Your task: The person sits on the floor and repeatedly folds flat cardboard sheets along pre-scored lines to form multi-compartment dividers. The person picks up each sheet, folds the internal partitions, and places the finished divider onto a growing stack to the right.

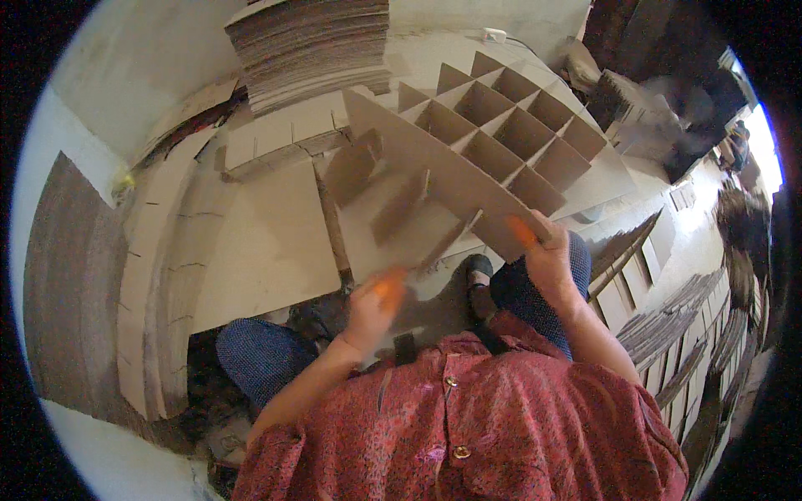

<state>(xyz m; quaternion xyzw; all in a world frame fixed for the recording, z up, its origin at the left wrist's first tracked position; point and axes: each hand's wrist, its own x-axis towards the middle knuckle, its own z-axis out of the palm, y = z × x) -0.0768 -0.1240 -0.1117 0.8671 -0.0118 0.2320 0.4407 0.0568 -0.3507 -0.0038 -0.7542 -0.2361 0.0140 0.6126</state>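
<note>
A long cardboard strip point(443, 154) slants in front of me, its near end at my right hand point(550, 255). The fingers of that hand are closed around the end, orange covering on them. Beyond the strip lies an assembled cardboard divider grid point(497, 138) with square cells. Shorter cross pieces point(401, 209) stick out from the strip's near side, blurred. My left hand point(374, 311), also with orange on its fingers, is close to the lower cross piece point(447, 244). Motion smears its fingers, so I cannot make out whether it holds anything.
A tall stack of cardboard sheets point(309, 54) stands at the back. Slotted strips point(150, 292) are piled at the left, beside a flat cardboard surface point(259, 242). More slotted strips point(668, 334) lie in rows at the right. My knees point(263, 355) flank the work.
</note>
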